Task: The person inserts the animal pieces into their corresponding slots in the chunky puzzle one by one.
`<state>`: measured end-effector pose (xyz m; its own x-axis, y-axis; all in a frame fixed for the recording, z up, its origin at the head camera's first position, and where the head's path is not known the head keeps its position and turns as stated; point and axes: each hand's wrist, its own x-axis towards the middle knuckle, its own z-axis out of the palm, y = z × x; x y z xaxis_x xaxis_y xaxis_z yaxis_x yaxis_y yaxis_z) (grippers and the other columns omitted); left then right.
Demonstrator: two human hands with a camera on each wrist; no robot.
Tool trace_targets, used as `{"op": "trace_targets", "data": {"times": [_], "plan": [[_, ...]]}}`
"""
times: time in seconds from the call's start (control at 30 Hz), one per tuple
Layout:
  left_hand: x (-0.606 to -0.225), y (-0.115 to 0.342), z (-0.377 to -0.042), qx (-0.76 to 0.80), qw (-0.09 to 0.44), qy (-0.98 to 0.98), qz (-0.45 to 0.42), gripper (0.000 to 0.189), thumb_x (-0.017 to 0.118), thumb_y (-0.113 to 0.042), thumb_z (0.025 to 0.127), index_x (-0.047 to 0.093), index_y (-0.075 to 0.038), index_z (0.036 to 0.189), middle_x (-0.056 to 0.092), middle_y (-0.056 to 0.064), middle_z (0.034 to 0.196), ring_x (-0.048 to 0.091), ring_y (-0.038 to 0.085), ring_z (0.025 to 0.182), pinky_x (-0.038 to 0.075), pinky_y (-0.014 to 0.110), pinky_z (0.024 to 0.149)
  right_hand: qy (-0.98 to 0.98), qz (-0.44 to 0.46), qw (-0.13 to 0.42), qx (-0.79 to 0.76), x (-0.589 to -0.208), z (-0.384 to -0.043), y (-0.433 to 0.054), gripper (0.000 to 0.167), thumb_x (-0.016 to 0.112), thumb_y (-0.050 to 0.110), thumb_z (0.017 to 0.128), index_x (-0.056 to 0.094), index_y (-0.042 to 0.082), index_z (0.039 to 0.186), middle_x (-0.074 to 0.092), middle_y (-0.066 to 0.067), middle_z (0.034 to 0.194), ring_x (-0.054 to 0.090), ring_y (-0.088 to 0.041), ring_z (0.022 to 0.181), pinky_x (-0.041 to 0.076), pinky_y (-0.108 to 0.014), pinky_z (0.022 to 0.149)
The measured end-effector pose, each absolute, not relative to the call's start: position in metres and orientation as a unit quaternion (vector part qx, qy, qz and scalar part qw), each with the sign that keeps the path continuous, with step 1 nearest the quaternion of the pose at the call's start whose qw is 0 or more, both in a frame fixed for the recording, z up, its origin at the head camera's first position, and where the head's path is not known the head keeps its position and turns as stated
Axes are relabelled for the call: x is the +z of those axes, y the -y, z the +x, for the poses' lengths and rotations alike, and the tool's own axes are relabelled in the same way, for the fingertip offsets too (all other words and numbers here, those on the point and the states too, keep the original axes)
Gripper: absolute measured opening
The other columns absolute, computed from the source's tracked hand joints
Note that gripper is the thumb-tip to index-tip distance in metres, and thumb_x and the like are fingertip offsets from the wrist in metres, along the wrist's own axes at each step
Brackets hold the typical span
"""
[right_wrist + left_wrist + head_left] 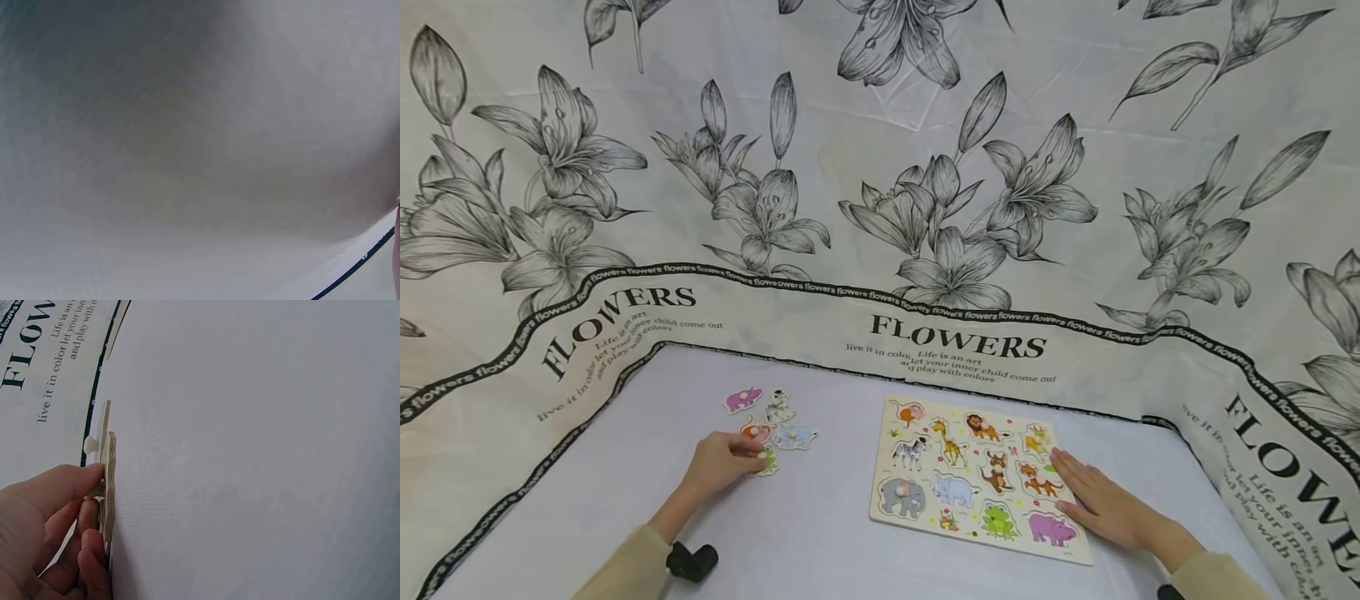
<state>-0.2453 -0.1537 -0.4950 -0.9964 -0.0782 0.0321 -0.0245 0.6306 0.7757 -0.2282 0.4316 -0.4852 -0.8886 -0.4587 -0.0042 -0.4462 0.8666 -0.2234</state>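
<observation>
At the left of the head view, my left hand (724,462) pinches the small knob of a green frog puzzle piece (767,463). Thumb and fingertips close around that knob in the left wrist view, where the wooden pieces (108,481) show edge-on. Right by these fingers lie a monkey piece (756,430) and a blue rhino piece (795,437). Over on the right, the wooden animal puzzle board (917,521) lies flat, an elephant piece (901,498) with a knob in its lower left corner. My right hand (1108,504) rests with straight fingers along the board's right edge.
Behind the left hand lie a purple hippo piece (743,399) and a zebra piece (778,407). A white cloth (805,533) covers the table, and a flower-printed curtain (835,242) rises around it. The right wrist view is mostly blurred pale surface.
</observation>
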Motion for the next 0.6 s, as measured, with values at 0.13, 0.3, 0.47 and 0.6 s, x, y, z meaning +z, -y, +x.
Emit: {"op": "trace_targets", "data": {"times": [0.13, 0.3, 0.47, 0.6], "plan": [[-0.4934, 0.152, -0.2435, -0.435, 0.038, 0.899, 0.031, 0.019, 0.082, -0.014, 0.073, 0.076, -0.005, 0.088, 0.072, 0.002, 0.077, 0.06, 0.009, 0.07, 0.045, 0.021, 0.06, -0.965, -0.235, 0.029, -0.11, -0.4855, -0.2282, -0.432, 0.069, 0.046, 0.044, 0.098, 0.026, 0.003, 0.15, 0.025, -0.023, 0.155, -0.019, 0.025, 0.126, -0.015, 0.002, 0.099], [-0.4919, 0.1522, -0.2435, -0.429, 0.044, 0.902, 0.026, 0.018, 0.081, -0.013, 0.072, 0.076, -0.005, 0.087, 0.072, 0.002, 0.076, 0.058, 0.009, 0.068, 0.044, 0.02, 0.058, -0.966, -0.234, 0.028, -0.108, -0.486, -0.2283, -0.4314, 0.07, 0.046, 0.045, 0.098, 0.026, 0.003, 0.15, 0.025, -0.022, 0.156, -0.018, 0.025, 0.127, -0.015, 0.002, 0.099], [-0.4909, 0.1525, -0.2455, -0.425, 0.057, 0.903, 0.016, 0.018, 0.082, -0.014, 0.072, 0.076, -0.005, 0.087, 0.072, 0.001, 0.075, 0.055, 0.009, 0.066, 0.043, 0.02, 0.056, -0.966, -0.236, 0.026, -0.107, -0.4865, -0.2287, -0.4318, 0.07, 0.046, 0.045, 0.098, 0.026, 0.003, 0.15, 0.025, -0.022, 0.155, -0.018, 0.024, 0.127, -0.015, 0.002, 0.099], [-0.488, 0.1504, -0.2461, -0.427, 0.066, 0.902, 0.008, 0.018, 0.081, -0.014, 0.072, 0.076, -0.005, 0.087, 0.072, 0.001, 0.074, 0.055, 0.009, 0.064, 0.043, 0.02, 0.054, -0.966, -0.234, 0.027, -0.104, -0.4862, -0.2286, -0.4318, 0.07, 0.046, 0.045, 0.098, 0.026, 0.003, 0.15, 0.026, -0.022, 0.155, -0.018, 0.024, 0.127, -0.015, 0.002, 0.099]]}}
